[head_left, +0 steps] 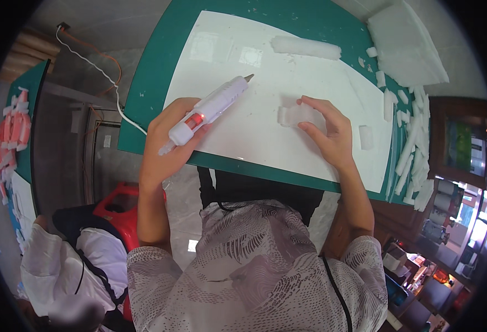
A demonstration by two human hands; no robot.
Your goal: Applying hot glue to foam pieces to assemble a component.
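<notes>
My left hand (pixel 166 141) grips a white glue gun (pixel 207 108) with a red switch; its metal tip points up and to the right over a white sheet (pixel 265 83). A white cord (pixel 97 69) runs off from the gun to the left. With its fingers curled around it, my right hand (pixel 326 133) holds a small white foam block (pixel 299 115) down on the sheet. The gun's tip is a short way left of and above the block, not touching it.
The sheet lies on a green cutting mat (pixel 155 61). A long foam strip (pixel 305 47) lies at the far side, a small foam piece (pixel 366 136) beside my right hand. Several foam offcuts (pixel 412 149) and a foam slab (pixel 407 47) are at the right. Another person (pixel 66 260) sits lower left near a red stool (pixel 123 213).
</notes>
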